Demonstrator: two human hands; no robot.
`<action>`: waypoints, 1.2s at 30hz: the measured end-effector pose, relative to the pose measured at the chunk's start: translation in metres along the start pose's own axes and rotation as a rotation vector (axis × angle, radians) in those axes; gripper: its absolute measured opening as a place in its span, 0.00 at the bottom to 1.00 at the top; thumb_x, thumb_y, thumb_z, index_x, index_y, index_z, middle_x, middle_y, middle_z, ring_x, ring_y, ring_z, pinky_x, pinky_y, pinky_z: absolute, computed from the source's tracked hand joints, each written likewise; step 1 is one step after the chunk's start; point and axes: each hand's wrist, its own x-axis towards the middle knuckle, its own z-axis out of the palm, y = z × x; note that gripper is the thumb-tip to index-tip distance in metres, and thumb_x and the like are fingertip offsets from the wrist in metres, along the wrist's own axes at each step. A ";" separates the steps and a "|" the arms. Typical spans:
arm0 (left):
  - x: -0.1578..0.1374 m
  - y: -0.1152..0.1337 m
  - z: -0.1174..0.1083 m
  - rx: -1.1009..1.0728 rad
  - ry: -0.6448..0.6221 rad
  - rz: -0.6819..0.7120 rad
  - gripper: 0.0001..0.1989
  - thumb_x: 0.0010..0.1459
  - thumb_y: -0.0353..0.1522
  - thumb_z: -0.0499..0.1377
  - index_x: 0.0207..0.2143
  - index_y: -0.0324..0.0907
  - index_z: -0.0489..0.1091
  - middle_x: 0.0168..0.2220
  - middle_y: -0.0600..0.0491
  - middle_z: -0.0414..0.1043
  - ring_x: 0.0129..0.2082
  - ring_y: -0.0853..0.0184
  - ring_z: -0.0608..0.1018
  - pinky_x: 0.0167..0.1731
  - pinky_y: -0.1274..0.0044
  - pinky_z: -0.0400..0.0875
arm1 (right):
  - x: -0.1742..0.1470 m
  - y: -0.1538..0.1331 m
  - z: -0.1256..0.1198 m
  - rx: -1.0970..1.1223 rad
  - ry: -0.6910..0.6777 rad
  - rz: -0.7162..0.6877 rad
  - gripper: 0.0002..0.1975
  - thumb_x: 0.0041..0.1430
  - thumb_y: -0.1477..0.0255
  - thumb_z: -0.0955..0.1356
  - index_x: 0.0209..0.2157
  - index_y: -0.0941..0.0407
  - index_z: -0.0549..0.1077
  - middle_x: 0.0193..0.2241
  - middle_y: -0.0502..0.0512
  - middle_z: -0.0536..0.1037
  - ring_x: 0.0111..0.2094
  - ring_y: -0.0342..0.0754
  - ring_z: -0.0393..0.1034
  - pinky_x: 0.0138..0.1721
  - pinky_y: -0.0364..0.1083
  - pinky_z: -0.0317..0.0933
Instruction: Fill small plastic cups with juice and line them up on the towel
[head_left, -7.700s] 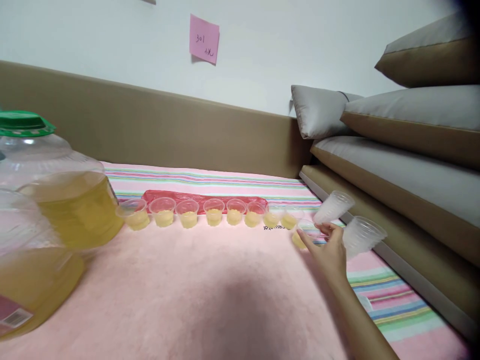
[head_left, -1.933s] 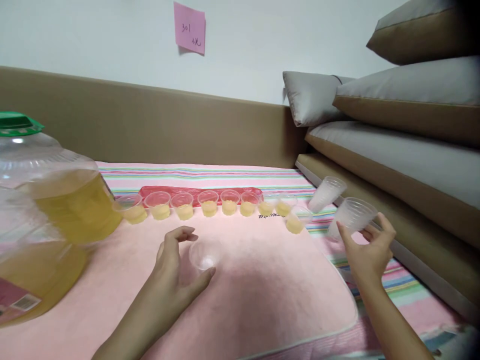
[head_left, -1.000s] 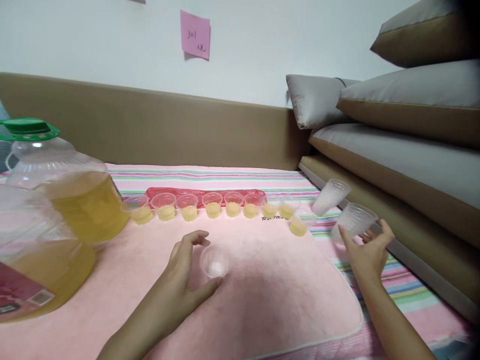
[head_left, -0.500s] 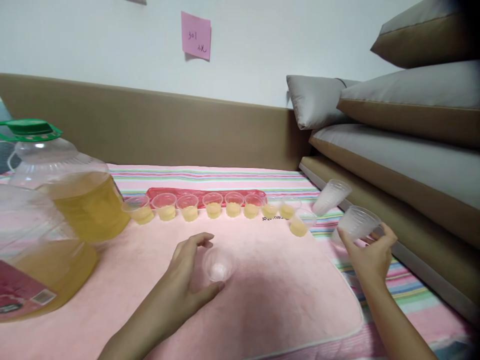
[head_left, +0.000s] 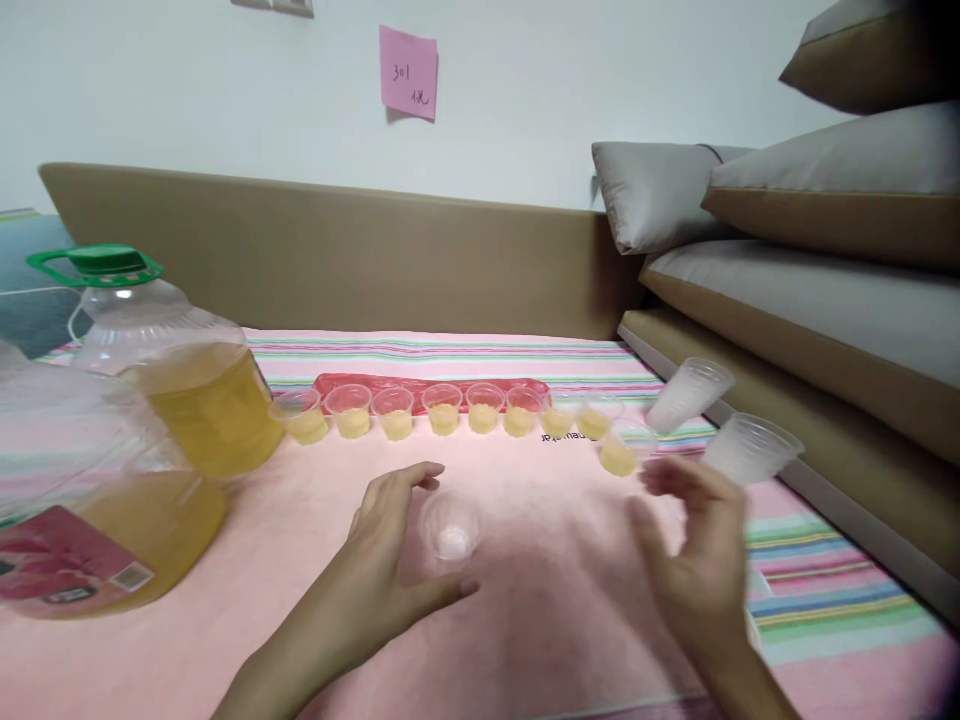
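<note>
An empty clear plastic cup (head_left: 451,530) stands on the pink cloth (head_left: 517,620). My left hand (head_left: 397,555) curves round its left side with thumb and fingers apart, and I cannot tell whether it touches the cup. To the right, my right hand (head_left: 694,540) hovers over the cloth, slightly blurred, its fingers spread and nothing in them. Just beyond that hand a plastic cup with yellow liquid (head_left: 619,458) sits at the right end of a row of several similar cups (head_left: 444,412). Two tilted stacks of empty cups (head_left: 754,450) (head_left: 688,395) lie at the right.
Two big jugs of yellow liquid, one with a green cap (head_left: 112,262), stand at the left. A red plastic wrapper (head_left: 420,388) lies behind the cup row. Stacked grey and brown cushions (head_left: 825,270) rise along the right. A pink note (head_left: 409,75) hangs on the wall.
My right hand has let go of the nearer stack of cups and moved left over the cloth. The left hand stays around the empty cup. The whole view has shifted slightly.
</note>
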 end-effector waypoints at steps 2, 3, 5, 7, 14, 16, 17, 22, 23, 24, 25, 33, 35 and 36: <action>0.002 -0.002 0.001 -0.016 0.015 -0.013 0.37 0.55 0.52 0.68 0.62 0.55 0.57 0.66 0.45 0.60 0.68 0.48 0.65 0.66 0.50 0.64 | -0.017 -0.023 0.025 0.072 -0.251 -0.032 0.27 0.69 0.54 0.73 0.59 0.55 0.67 0.52 0.62 0.70 0.47 0.59 0.69 0.47 0.56 0.69; 0.004 -0.003 0.001 -0.030 0.039 -0.017 0.34 0.59 0.53 0.64 0.61 0.55 0.58 0.66 0.47 0.60 0.68 0.50 0.64 0.66 0.51 0.62 | -0.025 -0.031 0.035 0.093 -0.328 -0.034 0.29 0.68 0.53 0.74 0.60 0.54 0.66 0.54 0.61 0.69 0.49 0.59 0.69 0.49 0.57 0.69; 0.008 -0.006 0.001 -0.087 0.115 -0.018 0.24 0.66 0.52 0.57 0.59 0.55 0.60 0.63 0.49 0.63 0.67 0.54 0.65 0.67 0.55 0.60 | -0.037 -0.044 0.052 0.143 -0.432 -0.015 0.34 0.65 0.53 0.76 0.63 0.52 0.63 0.56 0.59 0.68 0.53 0.60 0.66 0.52 0.58 0.68; 0.011 -0.007 0.000 -0.159 0.208 -0.034 0.19 0.70 0.52 0.51 0.54 0.52 0.64 0.57 0.50 0.68 0.61 0.56 0.69 0.63 0.58 0.62 | -0.045 -0.052 0.065 0.194 -0.477 0.028 0.36 0.62 0.56 0.77 0.63 0.50 0.62 0.57 0.57 0.67 0.56 0.61 0.64 0.55 0.59 0.66; 0.014 -0.004 -0.005 -0.265 0.331 0.039 0.21 0.73 0.49 0.49 0.31 0.46 0.66 0.34 0.54 0.68 0.42 0.60 0.71 0.45 0.69 0.63 | -0.045 -0.062 0.081 0.254 -0.540 0.064 0.36 0.59 0.63 0.78 0.63 0.49 0.61 0.58 0.56 0.67 0.58 0.59 0.62 0.58 0.61 0.63; 0.013 -0.003 -0.004 -0.280 0.334 0.053 0.21 0.73 0.47 0.49 0.31 0.46 0.66 0.34 0.54 0.68 0.41 0.60 0.71 0.44 0.70 0.63 | -0.044 -0.062 0.081 0.276 -0.547 0.070 0.35 0.60 0.62 0.77 0.64 0.49 0.61 0.57 0.56 0.67 0.58 0.59 0.63 0.59 0.61 0.62; 0.013 -0.002 -0.003 -0.285 0.338 0.055 0.20 0.73 0.46 0.49 0.31 0.46 0.66 0.34 0.55 0.68 0.41 0.61 0.71 0.44 0.70 0.63 | -0.044 -0.061 0.082 0.286 -0.550 0.077 0.35 0.61 0.62 0.77 0.64 0.50 0.61 0.57 0.56 0.67 0.58 0.59 0.63 0.59 0.61 0.62; 0.013 -0.002 -0.003 -0.280 0.346 0.061 0.19 0.73 0.45 0.50 0.31 0.46 0.67 0.34 0.55 0.68 0.42 0.61 0.71 0.44 0.71 0.62 | -0.046 -0.061 0.083 0.289 -0.561 0.088 0.35 0.62 0.61 0.75 0.64 0.51 0.61 0.55 0.57 0.69 0.56 0.59 0.65 0.57 0.60 0.64; 0.013 -0.002 -0.003 -0.281 0.346 0.062 0.19 0.73 0.45 0.50 0.31 0.46 0.67 0.34 0.55 0.68 0.42 0.61 0.71 0.44 0.71 0.62 | -0.046 -0.061 0.083 0.282 -0.559 0.088 0.34 0.62 0.61 0.75 0.65 0.51 0.61 0.54 0.57 0.69 0.56 0.59 0.66 0.56 0.60 0.64; 0.013 -0.002 -0.004 -0.281 0.345 0.063 0.19 0.73 0.45 0.50 0.31 0.46 0.68 0.34 0.55 0.68 0.42 0.61 0.71 0.44 0.71 0.62 | -0.046 -0.061 0.083 0.273 -0.556 0.087 0.34 0.63 0.60 0.75 0.65 0.51 0.61 0.54 0.57 0.70 0.55 0.59 0.66 0.56 0.60 0.64; 0.013 -0.001 -0.004 -0.281 0.346 0.065 0.19 0.73 0.45 0.50 0.31 0.46 0.68 0.34 0.55 0.68 0.42 0.61 0.71 0.44 0.71 0.62 | -0.045 -0.060 0.083 0.263 -0.551 0.084 0.34 0.63 0.60 0.75 0.65 0.51 0.60 0.54 0.58 0.70 0.55 0.59 0.66 0.56 0.60 0.64; 0.011 0.000 -0.004 -0.251 0.334 0.062 0.19 0.72 0.45 0.51 0.31 0.46 0.68 0.34 0.55 0.68 0.41 0.60 0.71 0.43 0.70 0.62 | -0.045 -0.055 0.082 0.214 -0.541 0.048 0.35 0.64 0.60 0.74 0.66 0.49 0.59 0.55 0.57 0.69 0.56 0.60 0.66 0.55 0.62 0.64; 0.012 -0.001 -0.003 -0.246 0.336 0.065 0.19 0.71 0.45 0.52 0.30 0.46 0.68 0.33 0.55 0.68 0.40 0.60 0.71 0.43 0.70 0.62 | -0.044 -0.054 0.082 0.195 -0.539 0.007 0.34 0.64 0.60 0.73 0.66 0.48 0.58 0.56 0.57 0.69 0.55 0.60 0.67 0.55 0.63 0.65; 0.013 -0.001 -0.003 -0.246 0.337 0.065 0.18 0.71 0.45 0.52 0.30 0.46 0.68 0.33 0.55 0.68 0.40 0.60 0.71 0.43 0.70 0.62 | -0.044 -0.054 0.082 0.183 -0.536 -0.010 0.34 0.65 0.60 0.73 0.67 0.48 0.58 0.56 0.57 0.69 0.55 0.61 0.67 0.55 0.64 0.65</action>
